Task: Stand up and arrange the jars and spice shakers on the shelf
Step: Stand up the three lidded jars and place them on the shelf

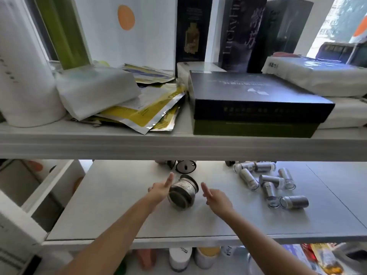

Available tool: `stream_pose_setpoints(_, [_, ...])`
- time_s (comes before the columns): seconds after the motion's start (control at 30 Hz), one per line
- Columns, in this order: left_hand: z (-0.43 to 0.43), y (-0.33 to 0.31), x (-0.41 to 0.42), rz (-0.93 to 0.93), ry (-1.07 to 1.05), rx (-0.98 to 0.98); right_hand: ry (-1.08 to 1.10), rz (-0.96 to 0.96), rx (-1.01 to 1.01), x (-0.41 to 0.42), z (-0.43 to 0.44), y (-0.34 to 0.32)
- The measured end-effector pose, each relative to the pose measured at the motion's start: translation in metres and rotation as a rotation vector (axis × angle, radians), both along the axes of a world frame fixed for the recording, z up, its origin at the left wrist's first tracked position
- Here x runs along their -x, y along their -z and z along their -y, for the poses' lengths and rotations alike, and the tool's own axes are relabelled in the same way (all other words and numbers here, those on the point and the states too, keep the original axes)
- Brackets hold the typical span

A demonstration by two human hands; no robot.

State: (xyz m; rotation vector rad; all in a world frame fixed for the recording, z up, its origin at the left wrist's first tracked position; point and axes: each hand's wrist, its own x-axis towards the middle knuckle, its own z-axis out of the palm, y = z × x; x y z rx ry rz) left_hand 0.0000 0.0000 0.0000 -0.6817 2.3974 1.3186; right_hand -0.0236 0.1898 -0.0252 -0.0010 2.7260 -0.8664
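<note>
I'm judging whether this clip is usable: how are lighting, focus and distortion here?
Head view: even daylight, the window at top right washed out; wide-angle stretch leans the tall boxes sideways; the lying jar is fairly sharp, the bottles below the shelf blurred.

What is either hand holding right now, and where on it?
Nothing is held. The left hand and right hand are open, flanking the jar lying on its side; neither grips it.
</note>
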Motion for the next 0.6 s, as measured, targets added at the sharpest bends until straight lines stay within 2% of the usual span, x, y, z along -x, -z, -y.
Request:
stream_pose_setpoints(0.1, [-0.002, 0.003, 0.005, 0.034, -0.029, -0.063, 0.106, 0.37, 0.401, 0.005, 0.013, 0.002])
stream_pose_setpoints(0.17, [0.003, 0.021, 0.014, 0.016, -0.028, -0.11, 0.109, 0.473, 0.513, 0.005, 0.018, 0.001])
stream_pose_setpoints(0.37, [-0.004, 0.01, 0.009, -0.014, 0.092, -0.23, 0.009, 0.516, 0.571, 0.019, 0.013, 0.01])
stream_pose_setpoints(0.6, [-0.012, 0.046, 0.02, -0.251, 0.052, -0.194, -0.096, 0.389, 0.604, 0.048, 0.011, 0.026])
